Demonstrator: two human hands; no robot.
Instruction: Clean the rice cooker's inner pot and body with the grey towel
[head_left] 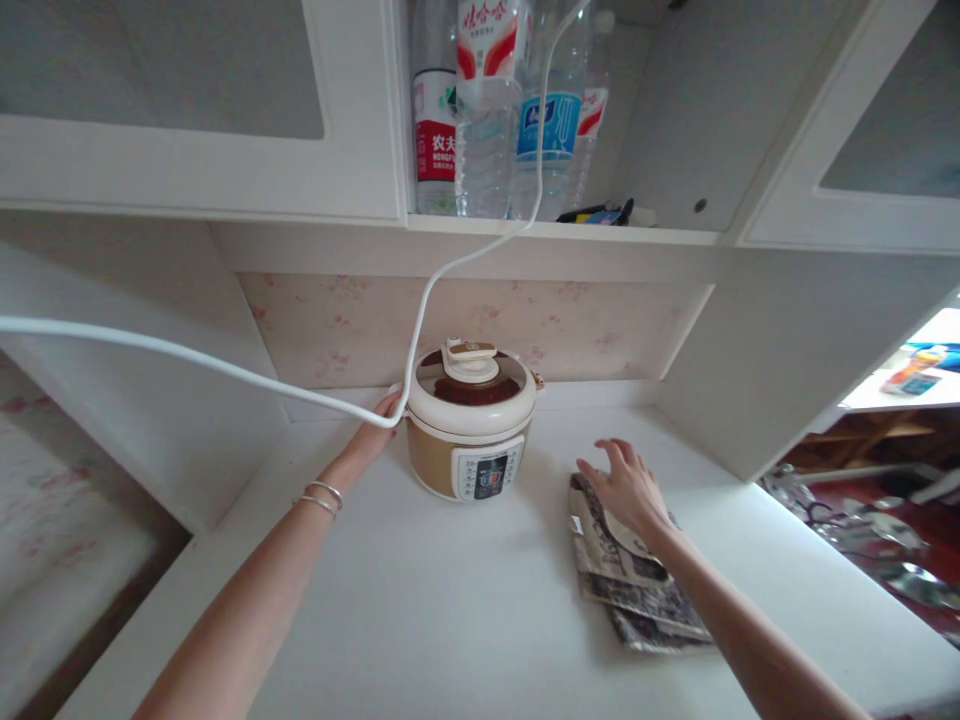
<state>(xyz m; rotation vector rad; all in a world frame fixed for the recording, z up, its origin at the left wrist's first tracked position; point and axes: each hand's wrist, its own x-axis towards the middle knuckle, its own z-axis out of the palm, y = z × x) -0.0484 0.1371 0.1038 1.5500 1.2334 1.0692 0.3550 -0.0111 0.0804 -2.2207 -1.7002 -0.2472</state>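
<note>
A cream and gold electric pressure cooker (pixel 431 460) stands upright on the white counter, its lid shut and its control panel facing me. At its left side, my left hand (pixel 382 415) is closed on the side handle, with the fingertips partly hidden. A white cord (pixel 420 320) hangs down in front of that hand and runs off to the left. To the right of the cooker lies a folded, patterned grey-brown cloth (pixel 600 540). My right hand (pixel 624 485) is just over the cloth's far edge, fingers spread and holding nothing; whether it touches the cloth I cannot tell.
Above the counter, an open cabinet shelf (pixel 675 237) holds several plastic bottles (pixel 487 140) and a small dark packet (pixel 600 214). White side panels (pixel 757 350) bound the niche. Beyond the right panel are cluttered metal items (pixel 862 530).
</note>
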